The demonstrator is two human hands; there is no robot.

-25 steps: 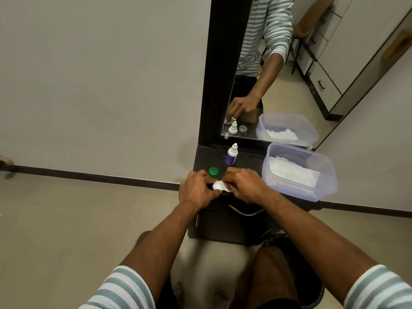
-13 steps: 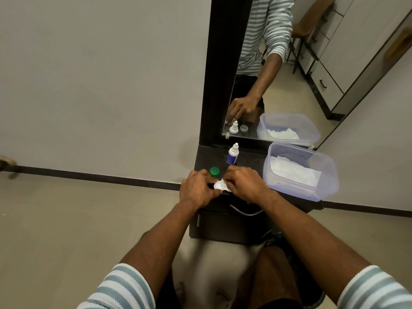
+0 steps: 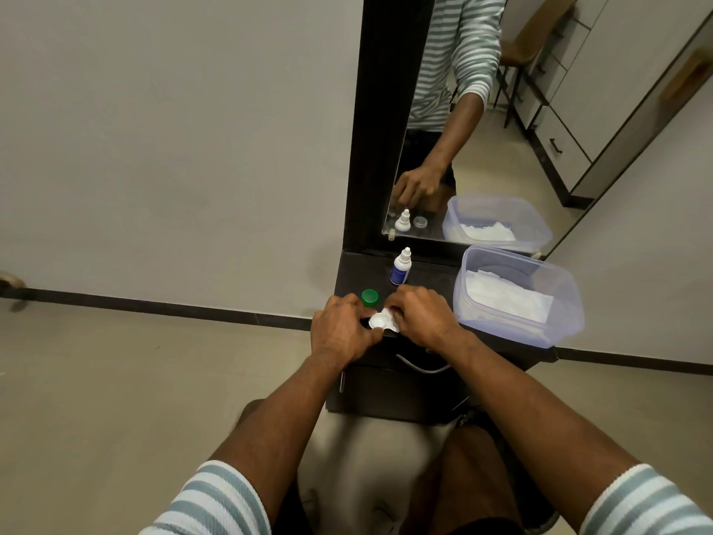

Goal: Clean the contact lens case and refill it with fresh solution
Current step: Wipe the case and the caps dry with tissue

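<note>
Dark cabinet [image 3: 359, 272]: hands hide lens case [image 3: 380, 321].

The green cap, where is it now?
In the head view, the green cap sits on the dark cabinet top, just beyond the left hand, left of the solution bottle.

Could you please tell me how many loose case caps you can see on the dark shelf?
1: a green cap standing on the shelf, just behind the left hand. A second shows only in the mirror; the right hand hides that spot.
</note>
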